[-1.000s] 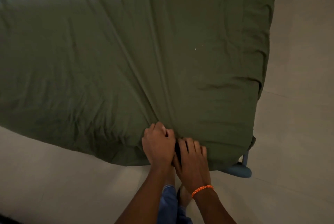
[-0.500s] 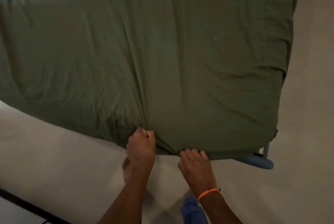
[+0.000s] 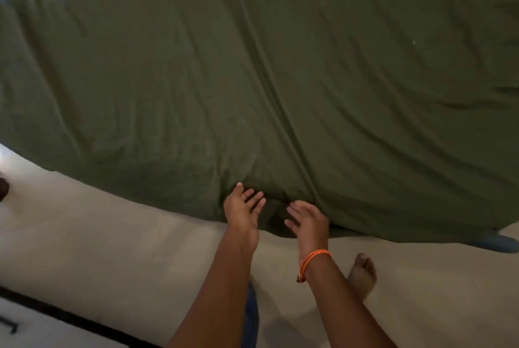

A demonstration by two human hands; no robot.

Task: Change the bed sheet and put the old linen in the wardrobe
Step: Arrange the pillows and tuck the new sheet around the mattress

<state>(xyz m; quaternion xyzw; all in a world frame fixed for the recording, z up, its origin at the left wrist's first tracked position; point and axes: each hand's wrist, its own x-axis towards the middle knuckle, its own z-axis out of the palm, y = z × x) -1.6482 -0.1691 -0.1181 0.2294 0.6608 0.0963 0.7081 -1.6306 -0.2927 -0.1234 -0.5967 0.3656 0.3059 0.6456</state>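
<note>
A dark green bed sheet (image 3: 252, 72) covers the whole bed and fills most of the view, with long creases running toward its near edge. My left hand (image 3: 243, 208) is at that near edge, fingers straight and spread, palm turned right, touching or just off the cloth. My right hand (image 3: 307, 219), with an orange band on the wrist, hovers beside it with fingers spread, holding nothing. The sheet hangs over the mattress side between the two hands.
Pale tiled floor (image 3: 112, 249) lies in front of the bed. My bare foot (image 3: 362, 274) stands on it at the right. A blue bed leg (image 3: 502, 242) shows under the right corner. A dark strip (image 3: 56, 316) crosses the lower left.
Both hands have let go of the sheet's edge and opened their fingers. The view has shifted left along the bed, and my foot has stepped in at the right.
</note>
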